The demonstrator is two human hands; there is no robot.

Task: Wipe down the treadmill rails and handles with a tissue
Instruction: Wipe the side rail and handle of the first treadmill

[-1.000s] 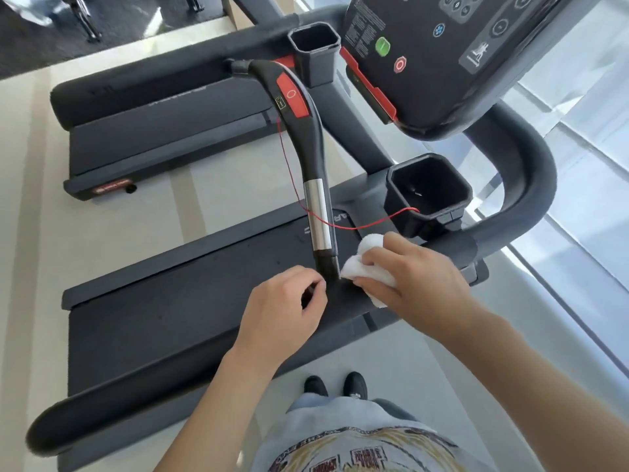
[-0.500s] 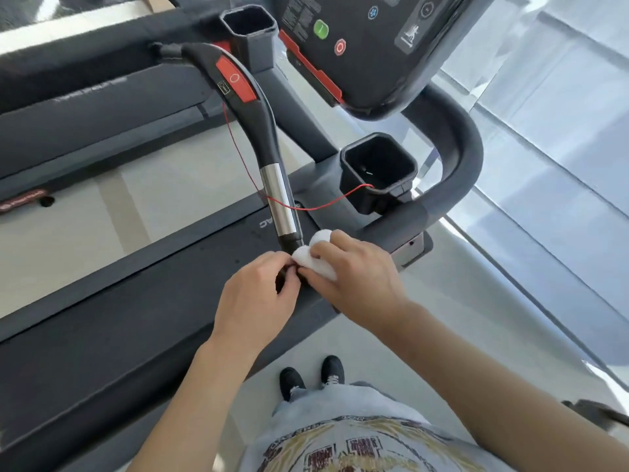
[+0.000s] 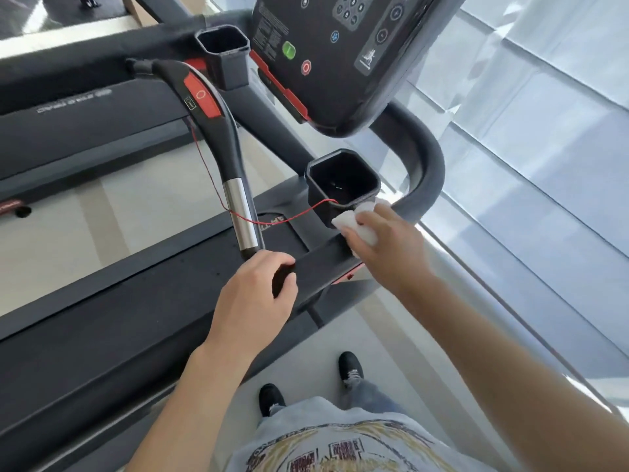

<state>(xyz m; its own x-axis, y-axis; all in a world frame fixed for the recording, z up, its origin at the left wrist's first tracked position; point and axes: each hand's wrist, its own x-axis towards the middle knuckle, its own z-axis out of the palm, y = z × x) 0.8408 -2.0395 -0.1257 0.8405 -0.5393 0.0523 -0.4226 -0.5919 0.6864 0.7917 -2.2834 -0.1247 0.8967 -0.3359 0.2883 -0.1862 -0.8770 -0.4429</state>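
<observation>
the right hand [image 3: 384,247] is pinching the tissue [image 3: 357,223] against the side rail [image 3: 422,165] beside the cup holder [image 3: 342,180]; the left hand [image 3: 255,301] is gripping the handle [image 3: 235,185] end. most rails likely are remaining unwiped.

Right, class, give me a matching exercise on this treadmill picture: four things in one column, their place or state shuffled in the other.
Things:
1. tissue
2. left hand
3. red cord
4. near cup holder

Place or state:
A. grips the end of the centre handle
B. runs into the near cup holder
C. held in the right hand
D. stands beside the tissue

Pairs: 1-C, 2-A, 3-B, 4-D
</observation>
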